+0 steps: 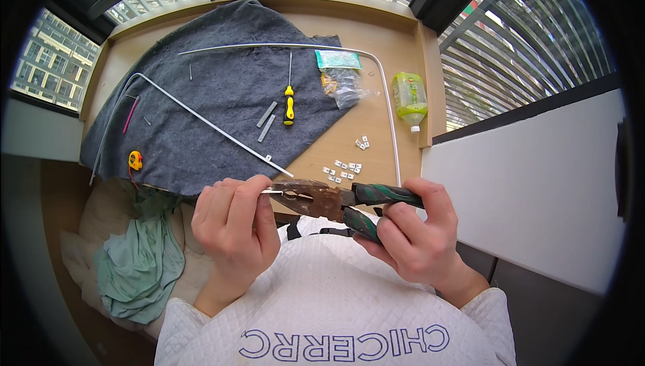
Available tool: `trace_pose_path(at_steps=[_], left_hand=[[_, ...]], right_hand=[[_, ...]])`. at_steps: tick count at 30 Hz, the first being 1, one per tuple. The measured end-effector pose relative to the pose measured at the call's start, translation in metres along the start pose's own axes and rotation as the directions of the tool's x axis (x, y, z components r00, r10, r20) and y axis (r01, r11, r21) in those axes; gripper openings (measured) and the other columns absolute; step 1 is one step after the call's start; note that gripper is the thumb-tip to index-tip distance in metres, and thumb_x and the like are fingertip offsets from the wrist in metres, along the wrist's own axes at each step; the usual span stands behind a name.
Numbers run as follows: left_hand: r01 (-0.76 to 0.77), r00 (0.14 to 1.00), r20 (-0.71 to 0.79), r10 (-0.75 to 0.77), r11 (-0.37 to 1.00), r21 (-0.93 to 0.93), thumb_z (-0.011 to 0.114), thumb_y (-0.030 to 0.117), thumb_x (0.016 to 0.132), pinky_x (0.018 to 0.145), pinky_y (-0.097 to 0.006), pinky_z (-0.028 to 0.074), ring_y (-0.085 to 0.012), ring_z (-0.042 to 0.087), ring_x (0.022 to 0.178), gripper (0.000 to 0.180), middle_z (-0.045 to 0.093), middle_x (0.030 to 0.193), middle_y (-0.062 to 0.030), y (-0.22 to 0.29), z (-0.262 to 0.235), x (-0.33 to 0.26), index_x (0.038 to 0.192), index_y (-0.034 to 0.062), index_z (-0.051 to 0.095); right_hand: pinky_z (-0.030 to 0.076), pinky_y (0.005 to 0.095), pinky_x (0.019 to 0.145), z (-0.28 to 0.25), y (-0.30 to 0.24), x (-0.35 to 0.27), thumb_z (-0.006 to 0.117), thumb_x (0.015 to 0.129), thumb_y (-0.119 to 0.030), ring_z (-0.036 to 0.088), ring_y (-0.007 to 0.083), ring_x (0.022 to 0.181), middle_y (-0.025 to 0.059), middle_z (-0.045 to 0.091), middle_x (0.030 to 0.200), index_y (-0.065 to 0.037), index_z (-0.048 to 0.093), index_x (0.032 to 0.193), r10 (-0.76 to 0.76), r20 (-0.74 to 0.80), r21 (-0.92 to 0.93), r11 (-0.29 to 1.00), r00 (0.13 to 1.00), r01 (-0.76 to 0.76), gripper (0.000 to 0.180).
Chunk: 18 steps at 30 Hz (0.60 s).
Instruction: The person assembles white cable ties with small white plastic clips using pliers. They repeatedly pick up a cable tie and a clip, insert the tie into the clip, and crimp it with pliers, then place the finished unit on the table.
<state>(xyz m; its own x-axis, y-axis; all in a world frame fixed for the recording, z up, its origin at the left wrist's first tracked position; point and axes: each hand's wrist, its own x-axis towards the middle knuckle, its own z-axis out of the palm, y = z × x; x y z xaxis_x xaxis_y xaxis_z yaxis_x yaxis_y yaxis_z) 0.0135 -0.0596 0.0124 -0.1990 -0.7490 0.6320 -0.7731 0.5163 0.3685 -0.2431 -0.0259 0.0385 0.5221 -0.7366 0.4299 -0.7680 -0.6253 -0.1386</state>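
A wooden bench (396, 50) sits in a window bay, slatted railings and buildings showing behind the glass; a grey felt cloth (222, 90) covers most of its left side. On the cloth lie a long bent metal rod (201, 118), a yellow-handled screwdriver (289, 107), 2 short grey metal strips (267, 120), a pink pencil-like stick (131, 115) and a small yellow tape measure (136, 160); a second curved rod (386, 90) arcs across to the bare wood, where small white clips (346, 170) lie scattered near a clear plastic bag (342, 80) and a green bottle (410, 97) on its side. Close to the chest, the right hand (413, 231) is closed around the green-and-black handles of rusty pliers (316, 199); the left hand (232, 225) pinches a small metal piece (272, 191) (thin, pale) between thumb and fingertips, right at the plier nose. A green cloth (138, 262) hangs below the bench at left.
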Motion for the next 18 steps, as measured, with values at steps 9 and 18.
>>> trace_pose_path(at_steps=[9, 18], left_hand=[[0.140, 0.989, -0.044, -0.138, 0.989, 0.044, 0.066, -0.004, 0.089, 0.058, -0.038, 0.044, -0.0266, 0.061, 0.065, 0.013, 0.061, 0.079, -0.0095, 0.005, 0.013, -0.008, 0.101, 0.0003, 0.071], [0.255, 0.967, 0.043, -0.252, 0.944, -0.211, 0.061, -0.005, 0.098, 0.060, -0.029, 0.048, -0.0170, 0.061, 0.070, 0.021, 0.061, 0.084, -0.0086, 0.005, 0.023, 0.001, 0.114, -0.0022, 0.074]], right_hand=[[0.050, 0.0442, 0.074, 0.015, -0.014, -0.004, 0.086, 0.075, -0.029, 0.063, 0.0351, 0.095, 0.0038, 0.058, 0.081, -0.008, 0.063, 0.075, 0.089, -0.004, 0.024, 0.996, 0.996, -0.088, 0.031], [0.052, 0.0448, 0.078, 0.022, -0.008, -0.006, 0.087, 0.076, -0.024, 0.062, 0.0372, 0.101, 0.0062, 0.061, 0.088, -0.006, 0.063, 0.081, 0.187, 0.081, 0.172, 0.965, 0.979, -0.198, 0.030]])
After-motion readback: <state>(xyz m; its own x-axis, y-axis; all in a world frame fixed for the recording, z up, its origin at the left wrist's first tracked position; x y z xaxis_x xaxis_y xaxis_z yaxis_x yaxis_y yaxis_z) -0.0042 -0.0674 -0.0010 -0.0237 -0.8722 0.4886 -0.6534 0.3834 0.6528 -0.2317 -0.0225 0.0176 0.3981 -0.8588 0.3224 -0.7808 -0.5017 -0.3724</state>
